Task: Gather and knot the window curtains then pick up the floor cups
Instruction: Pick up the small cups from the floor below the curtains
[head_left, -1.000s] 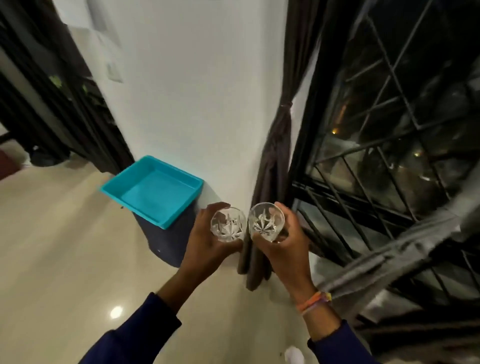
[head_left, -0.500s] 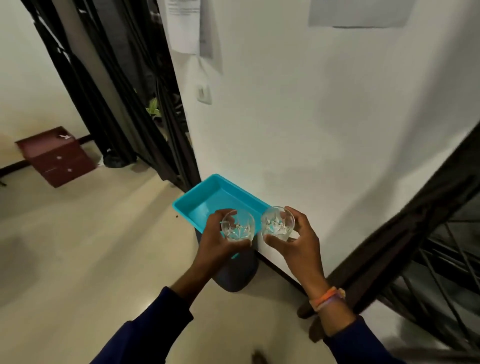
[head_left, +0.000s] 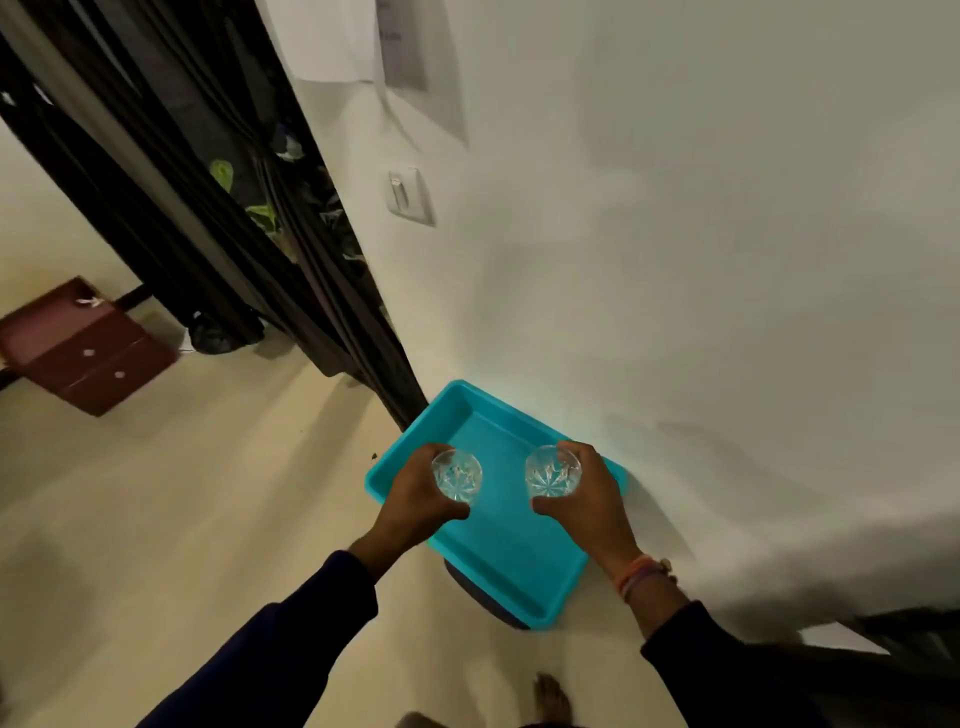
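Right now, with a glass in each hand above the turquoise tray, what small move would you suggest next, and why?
Probably lower both glasses straight down onto the tray's bare floor. The left hand grips one glass, the right hand the other glass, and both sit over the turquoise tray.

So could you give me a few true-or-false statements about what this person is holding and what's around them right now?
1. Each hand holds a clear cut-glass cup. True: the left hand grips one clear cut-glass cup, the right hand another.
2. The cups are over a red tray. False: the rectangular plastic tray is turquoise.
3. The tray sits beside the white wall. True.
4. The small maroon drawer unit stands right of the tray. False: it is far to the left.
5. The right wrist is bare. False: it wears coloured wristbands.
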